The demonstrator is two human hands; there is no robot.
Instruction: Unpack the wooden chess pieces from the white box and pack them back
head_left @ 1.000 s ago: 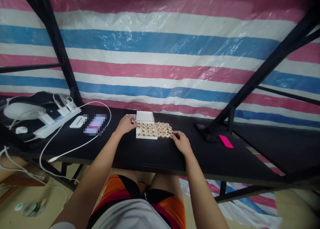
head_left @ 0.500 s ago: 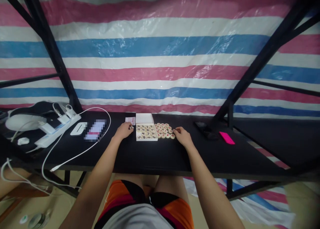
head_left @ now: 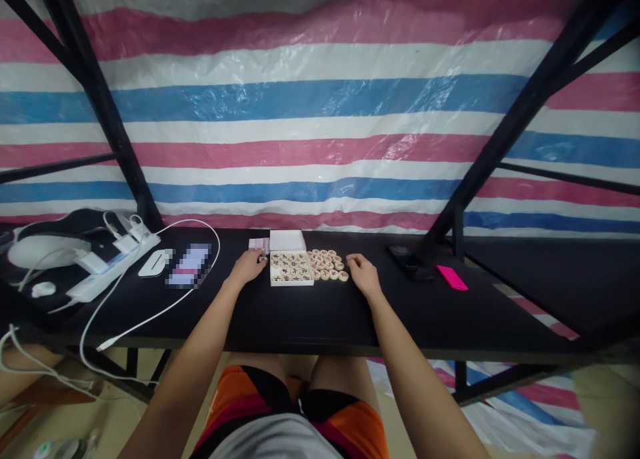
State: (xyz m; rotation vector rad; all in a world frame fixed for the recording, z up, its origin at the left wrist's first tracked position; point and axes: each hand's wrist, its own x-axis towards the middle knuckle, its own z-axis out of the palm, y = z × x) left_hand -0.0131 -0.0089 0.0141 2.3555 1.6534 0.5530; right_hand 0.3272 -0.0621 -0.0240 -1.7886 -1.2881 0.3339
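In the head view an open white box (head_left: 292,280) stands near the middle of the black table, filled with rows of round Chinese chess pieces (head_left: 290,265) marked in black. Red-marked Chinese chess pieces (head_left: 327,265) lie in a cluster against the box's right side. My left hand (head_left: 248,267) is beside the box's left edge, its fingertips closed on a small pale disc that looks like a Chinese chess piece (head_left: 263,259). To the right of the cluster, my right hand (head_left: 363,274) rests with loosely bent fingers, slightly apart from the pieces and with nothing visible in it.
Behind my left hand lies a small printed card or packet (head_left: 258,244). A phone with a blurred screen (head_left: 189,265), a white cable (head_left: 165,315) and a power strip (head_left: 110,265) occupy the left. At the right are a dark phone (head_left: 407,261) and a pink item (head_left: 452,278).
My right hand has come slightly away from the red-marked pieces. My left hand stays beside the box. The view has tilted a little, so everything sits slightly lower.
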